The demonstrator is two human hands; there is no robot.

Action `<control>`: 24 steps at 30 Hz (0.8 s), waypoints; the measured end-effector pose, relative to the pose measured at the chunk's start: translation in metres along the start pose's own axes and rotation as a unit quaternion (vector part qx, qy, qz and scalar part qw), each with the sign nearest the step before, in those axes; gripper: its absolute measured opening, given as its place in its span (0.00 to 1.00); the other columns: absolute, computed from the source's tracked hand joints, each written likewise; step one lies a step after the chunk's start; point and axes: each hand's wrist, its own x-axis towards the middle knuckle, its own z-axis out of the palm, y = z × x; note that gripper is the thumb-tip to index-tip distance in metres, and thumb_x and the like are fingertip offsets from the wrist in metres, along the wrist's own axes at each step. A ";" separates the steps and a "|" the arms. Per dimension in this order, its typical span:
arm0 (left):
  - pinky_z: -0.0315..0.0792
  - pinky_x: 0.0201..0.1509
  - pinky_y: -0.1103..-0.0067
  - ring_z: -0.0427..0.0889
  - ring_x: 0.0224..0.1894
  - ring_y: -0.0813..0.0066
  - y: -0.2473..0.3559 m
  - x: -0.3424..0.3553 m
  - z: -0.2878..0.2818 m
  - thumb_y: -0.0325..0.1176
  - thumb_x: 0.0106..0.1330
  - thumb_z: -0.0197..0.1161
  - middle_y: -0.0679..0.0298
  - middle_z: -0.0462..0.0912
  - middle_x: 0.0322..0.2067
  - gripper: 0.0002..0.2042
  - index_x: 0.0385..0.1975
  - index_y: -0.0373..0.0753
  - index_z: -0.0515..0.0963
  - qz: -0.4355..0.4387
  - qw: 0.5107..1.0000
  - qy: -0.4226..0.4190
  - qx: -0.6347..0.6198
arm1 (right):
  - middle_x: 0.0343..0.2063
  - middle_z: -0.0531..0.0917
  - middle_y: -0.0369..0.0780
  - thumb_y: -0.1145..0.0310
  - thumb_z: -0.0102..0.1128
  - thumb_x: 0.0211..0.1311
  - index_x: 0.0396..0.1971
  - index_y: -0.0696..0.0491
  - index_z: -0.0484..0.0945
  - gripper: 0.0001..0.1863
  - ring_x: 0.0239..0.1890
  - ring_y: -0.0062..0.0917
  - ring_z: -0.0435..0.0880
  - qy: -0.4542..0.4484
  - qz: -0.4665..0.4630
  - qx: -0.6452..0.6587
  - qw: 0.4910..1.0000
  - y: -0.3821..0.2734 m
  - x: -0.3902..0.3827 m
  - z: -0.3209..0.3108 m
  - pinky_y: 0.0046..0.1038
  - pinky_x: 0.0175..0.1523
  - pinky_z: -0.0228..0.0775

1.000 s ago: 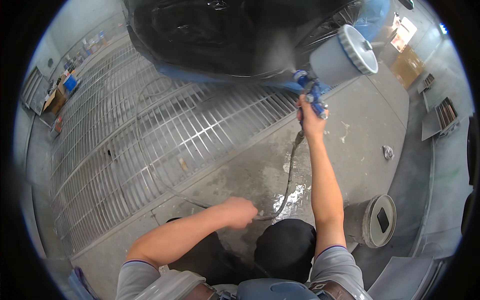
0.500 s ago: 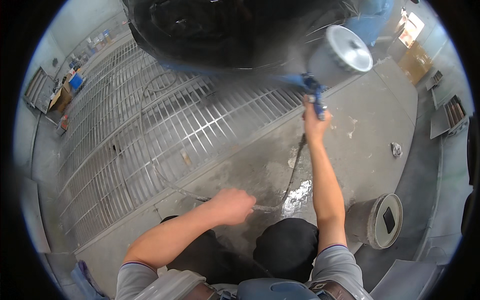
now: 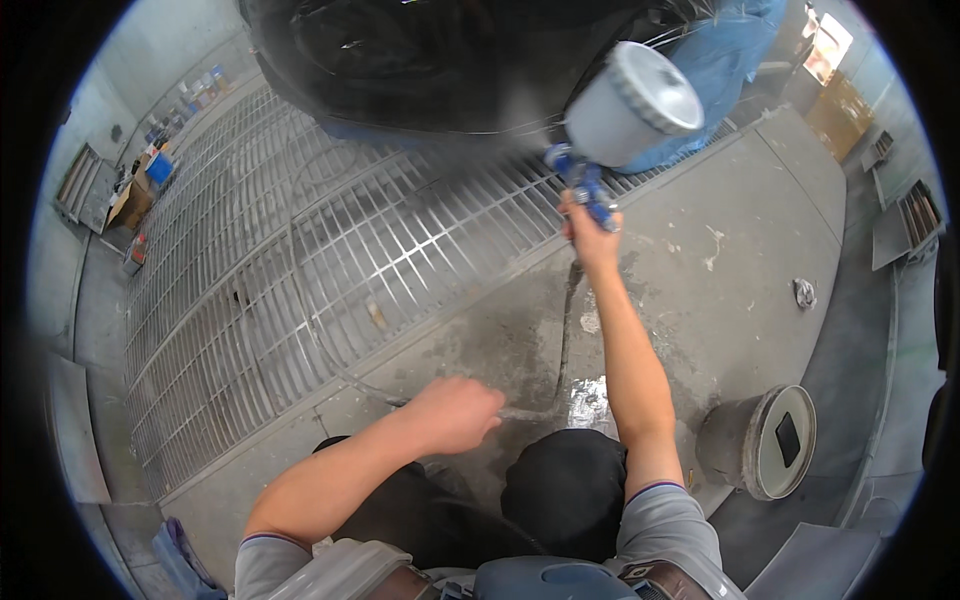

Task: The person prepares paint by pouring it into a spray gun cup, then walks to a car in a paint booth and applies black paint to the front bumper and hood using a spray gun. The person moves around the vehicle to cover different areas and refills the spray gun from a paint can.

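My right hand [image 3: 596, 238] is closed round the handle of a blue spray gun [image 3: 590, 195], held out ahead with its nozzle toward a glossy black curved panel [image 3: 430, 70]. On top of the gun sits a tilted grey-white paint cup [image 3: 625, 115] with a lid. Faint mist hangs between nozzle and panel. A dark air hose [image 3: 566, 335] drops from the gun's handle and curves along the floor toward my left hand [image 3: 458, 413]. That hand is closed on the hose in front of my knees; its inner fingers are partly hidden.
Metal floor grating [image 3: 340, 260] runs under the panel. Blue plastic sheeting [image 3: 735, 60] hangs at the panel's right. A lidded bucket [image 3: 745, 445] with a dark flat rectangle on its lid stands at my right. Crumpled scrap [image 3: 804, 293] lies on the floor. Boxes [image 3: 130, 205] stand far left.
My right hand has carried the spray gun leftward and slightly nearer, along the panel. The cup has shifted left with it, uncovering more blue sheeting. My left hand has barely moved.
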 end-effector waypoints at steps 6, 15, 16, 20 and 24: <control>0.77 0.43 0.52 0.85 0.39 0.40 0.010 -0.005 -0.007 0.39 0.73 0.62 0.47 0.86 0.32 0.12 0.40 0.35 0.78 -0.020 0.999 0.037 -0.014 | 0.16 0.80 0.33 0.60 0.73 0.68 0.27 0.56 0.84 0.16 0.17 0.15 0.76 0.199 -0.017 0.010 0.980 -0.003 0.038 -0.058 0.22 0.24 0.66; 0.77 0.42 0.52 0.84 0.37 0.40 0.015 -0.010 -0.006 0.38 0.72 0.63 0.48 0.85 0.31 0.12 0.37 0.34 0.77 -0.054 0.996 0.069 -0.005 | 0.30 0.88 0.36 0.70 0.72 0.65 0.45 0.59 0.87 0.12 0.30 0.19 0.84 0.075 -0.105 -0.061 0.990 0.036 -0.015 0.013 0.27 0.37 0.77; 0.77 0.42 0.52 0.84 0.37 0.40 0.015 -0.011 -0.007 0.38 0.72 0.63 0.48 0.85 0.31 0.12 0.36 0.34 0.77 -0.057 0.996 0.062 -0.003 | 0.33 0.90 0.38 0.72 0.72 0.63 0.49 0.58 0.87 0.15 0.33 0.21 0.87 0.032 -0.116 -0.066 0.991 0.026 -0.027 0.034 0.27 0.41 0.79; 0.77 0.42 0.52 0.84 0.38 0.40 0.014 0.000 -0.006 0.39 0.72 0.64 0.48 0.85 0.31 0.12 0.37 0.34 0.77 -0.068 0.997 0.027 0.008 | 0.39 0.92 0.45 0.74 0.74 0.55 0.55 0.57 0.86 0.24 0.38 0.29 0.92 -0.164 -0.261 0.002 0.951 0.032 -0.043 0.082 0.28 0.47 0.81; 0.77 0.43 0.52 0.85 0.38 0.40 0.012 0.005 0.000 0.39 0.72 0.63 0.48 0.86 0.30 0.12 0.37 0.34 0.78 -0.086 0.996 0.019 0.000 | 0.30 0.91 0.41 0.71 0.75 0.59 0.46 0.58 0.88 0.16 0.31 0.21 0.88 -0.186 -0.176 0.039 0.966 0.020 -0.049 0.092 0.26 0.39 0.80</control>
